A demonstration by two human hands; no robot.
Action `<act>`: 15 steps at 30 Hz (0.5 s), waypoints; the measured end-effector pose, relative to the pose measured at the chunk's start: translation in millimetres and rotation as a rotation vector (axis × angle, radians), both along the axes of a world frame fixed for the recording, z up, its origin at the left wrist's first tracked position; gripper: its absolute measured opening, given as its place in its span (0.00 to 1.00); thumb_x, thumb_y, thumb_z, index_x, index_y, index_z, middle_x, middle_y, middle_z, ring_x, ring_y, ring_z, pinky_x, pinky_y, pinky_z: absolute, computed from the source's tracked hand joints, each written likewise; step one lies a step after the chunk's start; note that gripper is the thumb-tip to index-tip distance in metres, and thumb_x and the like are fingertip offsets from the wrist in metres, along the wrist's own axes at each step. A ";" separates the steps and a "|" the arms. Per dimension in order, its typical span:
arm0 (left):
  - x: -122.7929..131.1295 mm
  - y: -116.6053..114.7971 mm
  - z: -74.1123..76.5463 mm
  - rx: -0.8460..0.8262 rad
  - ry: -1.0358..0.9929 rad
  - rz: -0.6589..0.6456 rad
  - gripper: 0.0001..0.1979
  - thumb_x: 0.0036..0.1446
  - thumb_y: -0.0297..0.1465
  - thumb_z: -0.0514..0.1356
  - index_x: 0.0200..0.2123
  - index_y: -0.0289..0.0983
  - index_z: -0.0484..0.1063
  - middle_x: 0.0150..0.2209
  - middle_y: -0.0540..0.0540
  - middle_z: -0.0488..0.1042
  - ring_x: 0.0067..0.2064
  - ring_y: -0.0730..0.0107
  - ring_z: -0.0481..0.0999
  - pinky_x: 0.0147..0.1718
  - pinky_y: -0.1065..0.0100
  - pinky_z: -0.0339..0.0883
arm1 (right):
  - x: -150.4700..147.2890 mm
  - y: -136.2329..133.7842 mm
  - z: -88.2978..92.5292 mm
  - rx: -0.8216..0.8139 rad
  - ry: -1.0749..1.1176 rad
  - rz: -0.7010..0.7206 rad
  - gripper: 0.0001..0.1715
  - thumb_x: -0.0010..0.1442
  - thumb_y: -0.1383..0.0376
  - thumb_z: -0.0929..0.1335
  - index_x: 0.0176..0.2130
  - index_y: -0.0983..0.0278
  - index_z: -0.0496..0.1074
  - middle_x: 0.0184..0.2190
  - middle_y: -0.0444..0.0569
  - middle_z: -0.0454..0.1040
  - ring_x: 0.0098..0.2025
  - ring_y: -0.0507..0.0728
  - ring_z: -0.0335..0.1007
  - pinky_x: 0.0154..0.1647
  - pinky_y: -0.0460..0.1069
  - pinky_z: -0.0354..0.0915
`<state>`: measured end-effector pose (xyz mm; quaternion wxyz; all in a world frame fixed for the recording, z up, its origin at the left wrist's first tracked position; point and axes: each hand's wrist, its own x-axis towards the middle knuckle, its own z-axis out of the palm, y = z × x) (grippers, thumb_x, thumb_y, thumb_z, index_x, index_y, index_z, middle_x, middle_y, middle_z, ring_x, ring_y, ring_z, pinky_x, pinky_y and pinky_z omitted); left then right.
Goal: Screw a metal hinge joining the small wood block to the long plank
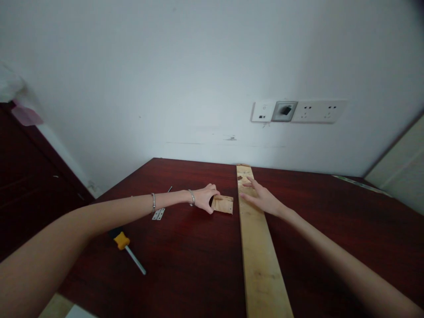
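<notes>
My left hand [204,198] has its thumb and fingers curled around the left end of a small wooden block [224,206] on the dark red table. My right hand [263,198] is open, fingers apart, over the upper part of a long pale wooden plank [260,256]; whether its fingertips press on the wood I cannot tell. The plank runs from the wall side toward me, just right of the block. Under my left wrist lies a metal hinge [158,214] with screw holes. A screwdriver [122,241] with a yellow and black handle rests nearer to me, partly hidden by my left forearm.
A thin metal rod [170,189] lies beyond my left forearm. The table [185,274] meets a white wall with sockets [318,111] at the back right. A flat strip [361,184] lies near the right rear edge. A dark door [29,176] stands at left.
</notes>
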<state>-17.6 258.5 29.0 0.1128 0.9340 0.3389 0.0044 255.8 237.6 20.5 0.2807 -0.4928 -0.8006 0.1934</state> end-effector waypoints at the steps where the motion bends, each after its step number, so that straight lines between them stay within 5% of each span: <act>1: 1.1 0.0 -2.3 -0.003 -0.004 0.008 0.32 0.35 0.34 0.69 0.47 0.33 0.66 0.41 0.44 0.60 0.47 0.59 0.61 0.50 0.63 0.60 | 7.4 0.7 -0.7 0.009 -0.013 -0.014 0.45 0.57 0.49 0.64 0.65 0.65 0.48 0.56 0.57 0.68 0.60 0.64 0.61 0.62 0.60 0.54; 6: 6.3 0.6 -8.8 -0.002 -0.038 0.003 0.32 0.35 0.34 0.68 0.47 0.33 0.67 0.41 0.44 0.61 0.47 0.57 0.60 0.51 0.61 0.59 | 34.3 -4.6 -5.8 0.027 -0.112 0.021 0.41 0.56 0.48 0.64 0.62 0.65 0.56 0.61 0.58 0.61 0.63 0.65 0.56 0.64 0.61 0.52; 15: 5.1 0.8 -10.5 0.034 -0.045 -0.030 0.30 0.37 0.35 0.67 0.47 0.35 0.68 0.45 0.43 0.64 0.48 0.57 0.60 0.53 0.61 0.57 | 38.6 -10.4 -17.0 -0.032 -0.139 0.124 0.54 0.49 0.43 0.69 0.65 0.65 0.53 0.65 0.59 0.52 0.66 0.66 0.50 0.66 0.62 0.49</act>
